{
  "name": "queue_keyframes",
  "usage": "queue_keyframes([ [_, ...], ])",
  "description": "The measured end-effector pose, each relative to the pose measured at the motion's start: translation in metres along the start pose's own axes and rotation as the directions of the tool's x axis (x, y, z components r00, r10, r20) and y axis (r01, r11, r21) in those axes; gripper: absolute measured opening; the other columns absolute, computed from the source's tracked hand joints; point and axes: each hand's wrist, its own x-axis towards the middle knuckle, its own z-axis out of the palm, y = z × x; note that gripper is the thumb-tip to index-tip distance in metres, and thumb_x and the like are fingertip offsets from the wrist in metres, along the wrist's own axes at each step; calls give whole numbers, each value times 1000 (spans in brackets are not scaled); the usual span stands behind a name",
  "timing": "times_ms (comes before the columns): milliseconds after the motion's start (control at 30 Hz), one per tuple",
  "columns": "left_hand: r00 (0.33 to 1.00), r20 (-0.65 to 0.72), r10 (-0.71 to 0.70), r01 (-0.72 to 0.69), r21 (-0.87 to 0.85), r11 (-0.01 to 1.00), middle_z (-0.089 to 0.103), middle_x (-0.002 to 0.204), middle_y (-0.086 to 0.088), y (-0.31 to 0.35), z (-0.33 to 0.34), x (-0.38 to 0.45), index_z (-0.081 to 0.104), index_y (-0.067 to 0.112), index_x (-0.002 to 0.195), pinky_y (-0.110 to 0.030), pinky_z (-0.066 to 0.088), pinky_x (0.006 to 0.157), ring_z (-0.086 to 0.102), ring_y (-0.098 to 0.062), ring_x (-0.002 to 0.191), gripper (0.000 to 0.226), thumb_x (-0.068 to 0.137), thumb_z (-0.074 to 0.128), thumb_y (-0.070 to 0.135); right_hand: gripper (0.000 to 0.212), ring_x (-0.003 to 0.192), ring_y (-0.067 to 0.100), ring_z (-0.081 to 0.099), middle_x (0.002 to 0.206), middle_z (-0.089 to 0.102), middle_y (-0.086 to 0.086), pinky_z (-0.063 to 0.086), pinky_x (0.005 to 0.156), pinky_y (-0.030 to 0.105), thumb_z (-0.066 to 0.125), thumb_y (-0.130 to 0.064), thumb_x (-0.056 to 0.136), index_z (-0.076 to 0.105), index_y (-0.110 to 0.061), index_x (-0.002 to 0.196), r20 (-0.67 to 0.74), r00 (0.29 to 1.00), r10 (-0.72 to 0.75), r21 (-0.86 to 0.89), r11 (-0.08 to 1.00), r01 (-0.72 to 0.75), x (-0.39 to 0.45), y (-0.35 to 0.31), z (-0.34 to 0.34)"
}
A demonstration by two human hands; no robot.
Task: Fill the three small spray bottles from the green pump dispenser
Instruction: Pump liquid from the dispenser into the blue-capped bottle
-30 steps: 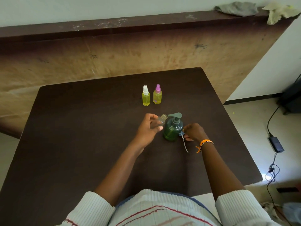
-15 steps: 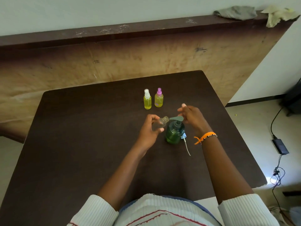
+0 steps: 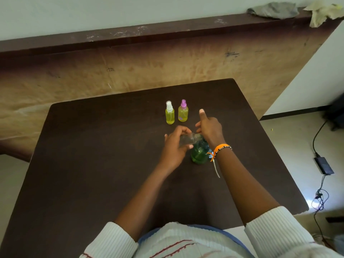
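Observation:
The green pump dispenser stands on the dark table. My left hand grips a clear uncapped small bottle, tilted with its mouth at the pump spout. My right hand rests on the pump head and hides it, thumb raised. Two small bottles of yellow liquid stand behind: one with a white sprayer, one with a purple sprayer. A loose sprayer cap with its dip tube lies right of the dispenser, partly behind my wrist.
A brown wall ledge runs behind the table, with rags on its right end. On the floor to the right lie a power adapter and cables.
My right hand left the loose sprayer cap on the table, rose and came down over the pump head. My left hand kept the clear bottle at the spout.

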Motion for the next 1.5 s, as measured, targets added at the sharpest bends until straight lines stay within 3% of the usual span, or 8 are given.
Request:
queue_keyframes([
  [233,1000,17,-24,24,0,1000,57,95,22,-1,2,-2,45,38,90,-58,24,109,55,-8,103,43,75,68,5,74,105,32,61,112,68,14,46,95,44,27,-67,91,69,-9,107,-10,1000,14,-105,994,-15,1,3,3],
  [433,999,15,-31,31,2,1000,55,95,21,3,0,-4,47,26,98,-56,23,110,53,-8,104,36,77,67,4,65,95,24,58,95,65,8,43,91,39,29,-57,99,70,-10,79,117,992,49,14,999,-51,-2,-5,-5],
  [700,998,-5,-61,61,18,998,60,99,12,3,5,-2,49,27,97,-53,27,108,54,-17,105,36,76,68,5,64,99,32,63,105,70,13,48,89,42,34,-64,91,69,-11,94,-120,993,6,-96,995,-17,2,7,3],
  [833,999,-4,-37,37,7,999,58,97,15,2,4,-1,48,30,96,-56,32,105,55,-19,105,38,74,68,6,68,102,29,60,107,68,10,46,93,42,32,-63,93,71,-7,101,13,999,41,-75,996,-40,5,2,1],
  [967,999,-12,-32,32,-4,999,57,95,16,3,5,-1,48,28,96,-56,36,101,55,-22,103,39,73,67,3,62,90,24,58,92,67,6,44,90,38,35,-55,97,72,-6,87,108,992,60,-1,998,-61,5,-4,-5],
  [1200,997,3,-77,77,1,997,59,99,4,2,7,-1,50,22,97,-40,44,93,56,-23,103,37,74,68,-1,59,97,31,64,103,70,12,49,87,41,35,-58,93,69,-11,94,-109,994,22,-51,998,-28,5,8,6],
  [1400,997,-6,-76,76,-21,997,58,97,4,2,5,-1,50,22,98,-44,44,93,54,-25,103,38,74,67,-1,63,100,31,63,78,66,5,46,98,43,34,-52,98,67,-11,64,140,986,93,69,992,-104,4,-5,-1],
  [1500,998,-1,-69,69,-31,997,58,96,6,4,5,-1,50,21,98,-40,44,92,55,-23,102,37,74,67,-2,62,94,29,63,75,67,5,47,95,40,36,-51,97,67,-11,63,133,986,101,95,989,-114,2,-4,-1],
])
